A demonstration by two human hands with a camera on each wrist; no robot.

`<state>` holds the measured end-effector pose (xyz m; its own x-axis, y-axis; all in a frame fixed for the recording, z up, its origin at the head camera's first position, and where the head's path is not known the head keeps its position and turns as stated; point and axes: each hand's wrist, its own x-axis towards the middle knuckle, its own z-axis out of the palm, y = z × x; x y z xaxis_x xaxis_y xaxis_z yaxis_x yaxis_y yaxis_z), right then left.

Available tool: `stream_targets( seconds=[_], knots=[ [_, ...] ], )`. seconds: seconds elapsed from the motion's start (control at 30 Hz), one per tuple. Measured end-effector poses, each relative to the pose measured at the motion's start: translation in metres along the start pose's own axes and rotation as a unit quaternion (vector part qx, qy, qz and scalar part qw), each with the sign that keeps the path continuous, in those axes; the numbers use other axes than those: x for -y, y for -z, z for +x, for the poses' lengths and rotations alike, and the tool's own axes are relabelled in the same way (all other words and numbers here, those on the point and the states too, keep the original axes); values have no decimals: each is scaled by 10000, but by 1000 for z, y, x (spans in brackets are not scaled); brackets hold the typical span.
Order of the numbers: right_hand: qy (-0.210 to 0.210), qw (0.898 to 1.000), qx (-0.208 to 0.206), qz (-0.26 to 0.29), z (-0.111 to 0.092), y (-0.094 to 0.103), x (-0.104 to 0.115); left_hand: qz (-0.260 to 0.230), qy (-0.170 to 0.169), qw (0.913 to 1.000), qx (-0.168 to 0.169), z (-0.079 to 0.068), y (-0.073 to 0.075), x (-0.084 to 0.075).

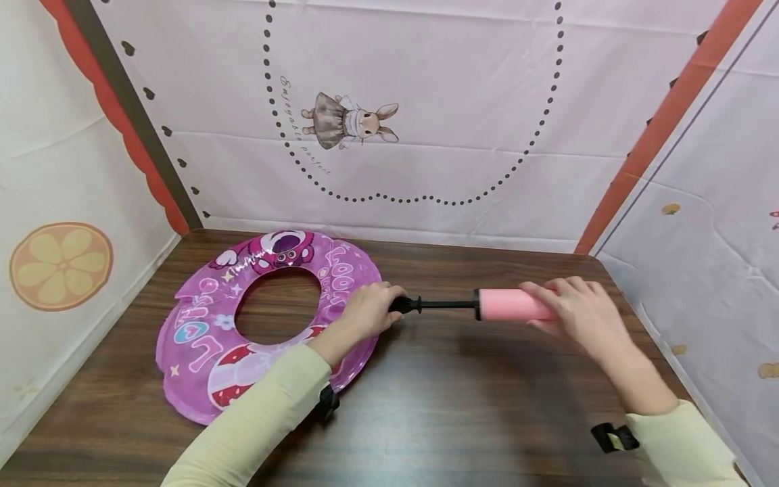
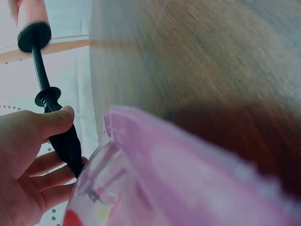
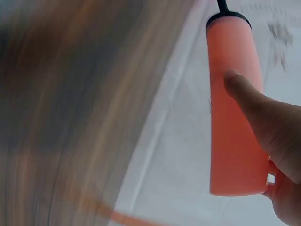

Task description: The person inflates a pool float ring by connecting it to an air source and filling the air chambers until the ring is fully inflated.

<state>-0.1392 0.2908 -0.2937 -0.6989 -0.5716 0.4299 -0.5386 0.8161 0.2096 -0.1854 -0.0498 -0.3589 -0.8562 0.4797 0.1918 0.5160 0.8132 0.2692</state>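
A hand air pump lies level above the table, its pink barrel [image 1: 511, 305] on the right and its black rod [image 1: 448, 304] drawn out to the left. My right hand [image 1: 578, 314] grips the barrel, with the thumb along its side in the right wrist view. My left hand [image 1: 369, 310] holds the black end piece [image 2: 66, 143] between thumb and fingers. Beside that hand is a purple swim ring [image 1: 209, 331] with a bear print and creased edges. The black tip goes behind the ring's edge in the left wrist view; whether it sits in a valve cannot be seen.
The dark wood table [image 1: 414, 406] carries the ring on its left half. Printed cloth walls [image 1: 462, 101] stand behind and on both sides. A black strap [image 1: 615, 438] is by the right sleeve, another [image 1: 328, 402] by the left.
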Motion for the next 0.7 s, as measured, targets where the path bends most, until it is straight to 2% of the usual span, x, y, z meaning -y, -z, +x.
stream_targets(
  seconds=[0.1,0.2,0.37,0.53,0.7],
  knots=[
    [-188,9998,58,94,-12,10,-17,55,-24,10000,2,0,1,0],
    [-166,9998,8,98,-13,9,-20,126,-101,9999,-47,0,2,-3],
    [188,9998,-79,0,10,-6,8,137,-318,9993,-123,3,2,-9],
    [161,9997,-108,-164,33,-18,37,142,-420,9985,-335,3,1,-11],
    [145,9995,-71,-266,43,-32,58,346,-410,9975,-465,-2,-3,-7]
  ],
)
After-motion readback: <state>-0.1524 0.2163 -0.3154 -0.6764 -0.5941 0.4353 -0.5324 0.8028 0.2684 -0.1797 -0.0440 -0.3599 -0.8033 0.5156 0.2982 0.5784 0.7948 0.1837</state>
